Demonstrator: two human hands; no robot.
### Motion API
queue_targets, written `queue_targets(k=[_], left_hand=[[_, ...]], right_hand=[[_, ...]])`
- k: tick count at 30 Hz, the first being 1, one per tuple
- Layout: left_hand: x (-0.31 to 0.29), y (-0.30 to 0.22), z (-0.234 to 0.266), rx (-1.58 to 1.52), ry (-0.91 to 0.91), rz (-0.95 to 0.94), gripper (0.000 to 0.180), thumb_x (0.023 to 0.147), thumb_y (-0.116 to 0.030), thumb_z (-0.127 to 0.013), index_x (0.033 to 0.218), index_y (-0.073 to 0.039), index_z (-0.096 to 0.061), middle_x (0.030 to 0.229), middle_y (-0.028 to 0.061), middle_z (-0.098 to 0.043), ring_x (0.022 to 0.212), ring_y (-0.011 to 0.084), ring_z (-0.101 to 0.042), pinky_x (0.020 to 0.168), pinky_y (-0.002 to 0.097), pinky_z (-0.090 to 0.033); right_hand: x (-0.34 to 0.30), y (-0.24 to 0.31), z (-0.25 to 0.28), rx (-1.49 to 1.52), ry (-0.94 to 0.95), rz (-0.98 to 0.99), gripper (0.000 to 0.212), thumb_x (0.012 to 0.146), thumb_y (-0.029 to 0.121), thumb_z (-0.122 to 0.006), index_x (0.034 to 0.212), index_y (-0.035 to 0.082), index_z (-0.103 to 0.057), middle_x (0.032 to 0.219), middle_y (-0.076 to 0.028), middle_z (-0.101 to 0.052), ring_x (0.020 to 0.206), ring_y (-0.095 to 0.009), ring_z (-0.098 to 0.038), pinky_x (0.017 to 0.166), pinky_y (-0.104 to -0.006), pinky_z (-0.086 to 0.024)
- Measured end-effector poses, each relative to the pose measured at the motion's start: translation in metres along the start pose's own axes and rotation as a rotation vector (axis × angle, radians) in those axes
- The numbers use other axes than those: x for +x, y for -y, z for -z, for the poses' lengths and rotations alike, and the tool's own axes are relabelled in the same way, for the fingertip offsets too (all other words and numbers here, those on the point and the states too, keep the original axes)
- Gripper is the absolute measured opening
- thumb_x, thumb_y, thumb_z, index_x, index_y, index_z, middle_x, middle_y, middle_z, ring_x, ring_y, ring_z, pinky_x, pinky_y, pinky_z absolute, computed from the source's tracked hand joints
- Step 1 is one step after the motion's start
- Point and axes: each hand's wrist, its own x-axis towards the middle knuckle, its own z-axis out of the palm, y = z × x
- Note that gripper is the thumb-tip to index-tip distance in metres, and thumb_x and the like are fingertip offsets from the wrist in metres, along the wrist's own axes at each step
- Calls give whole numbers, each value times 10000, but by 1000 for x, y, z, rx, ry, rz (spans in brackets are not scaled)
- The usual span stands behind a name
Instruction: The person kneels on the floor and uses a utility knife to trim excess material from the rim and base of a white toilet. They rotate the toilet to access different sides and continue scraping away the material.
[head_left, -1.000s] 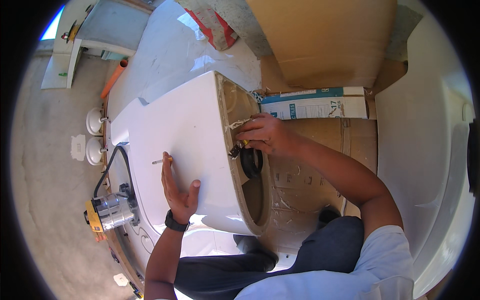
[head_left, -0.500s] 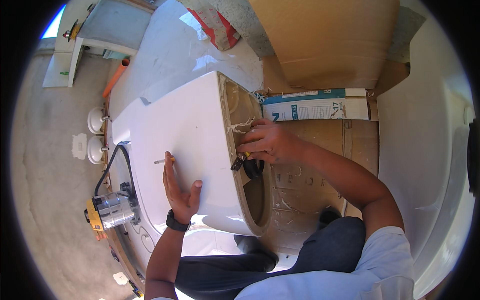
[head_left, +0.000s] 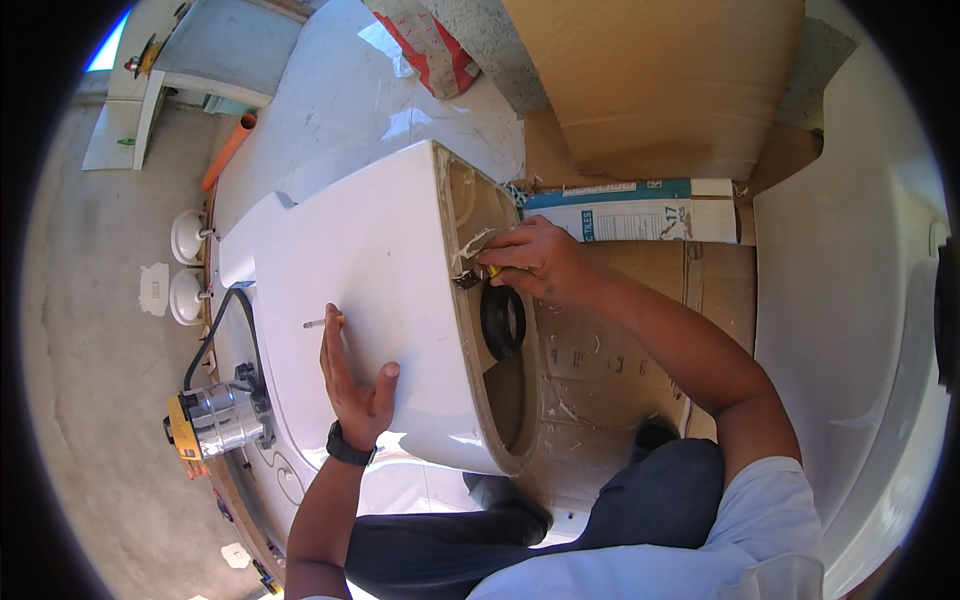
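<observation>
A big white toilet is tipped over in front of the person, with its open end facing the right side. The left hand lies flat on the toilet's smooth side. Its fingers are close together, with a thin cigarette tucked between them, and its thumb sticks out to the side. A black watch is on the left wrist.

The right hand is at the edge of the open end. Its fingers pinch a little yellow tool with a dark end. The dark end is at the rim, but it is too small to tell just what it touches. A pale, crumbly strip hangs loose at the rim, right by these fingers. Just below the hand, a round black ring sits inside the opening.

Flat brown cardboard covers the floor beside the open end, with little pale scraps on it. A white and blue-green box lies past the right hand, and a tall brown cardboard sheet stands behind it. A red and gray bag is at the top. Over on the left are a silver and yellow vacuum with a black hose, and an orange pipe.
</observation>
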Motion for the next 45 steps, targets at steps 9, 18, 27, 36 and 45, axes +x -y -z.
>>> queue_targets(k=[9,18,27,36,45], left_hand=[[0,0,0,2,11,-1,908,978,-539,-621,1564,77,-304,1574,294,-409,1364,432,-490,1124,530,-405],[0,1,0,-6,17,-4,903,983,-524,-625,1571,72,-288,1578,294,-404,1384,431,-473,1140,523,-389],[0,0,0,-6,17,6,925,978,-550,-622,1567,82,-291,1576,301,-403,1390,427,-471,1142,520,-387],[0,-1,-1,-7,2,-1,913,985,-553,-606,1572,75,-294,1579,288,-406,1385,419,-481,1148,513,-382],[-1,0,-2,-23,4,18,917,989,-571,-594,1581,61,-293,1585,274,-410,1416,406,-464,1171,503,-355]], right_hand=[[4,-1,3,0,-7,-42,336,847,152,-801,1180,153,-761,1154,-50,-732,1071,-245,-661,1001,-430,-410],[14,-4,7,47,-61,29,340,825,103,-805,1162,91,-756,1102,-127,-735,961,-334,-713,825,-401,-547],[15,-7,3,123,-58,-48,318,844,114,-796,1157,83,-753,1113,-105,-727,992,-299,-682,903,-404,-465],[20,-12,2,145,-116,-42,318,838,81,-790,1150,41,-739,1074,-141,-721,945,-340,-698,817,-400,-518],[23,-20,8,175,-37,-79,371,826,76,-803,1191,59,-741,1132,-137,-729,1004,-308,-712,870,-377,-556]])
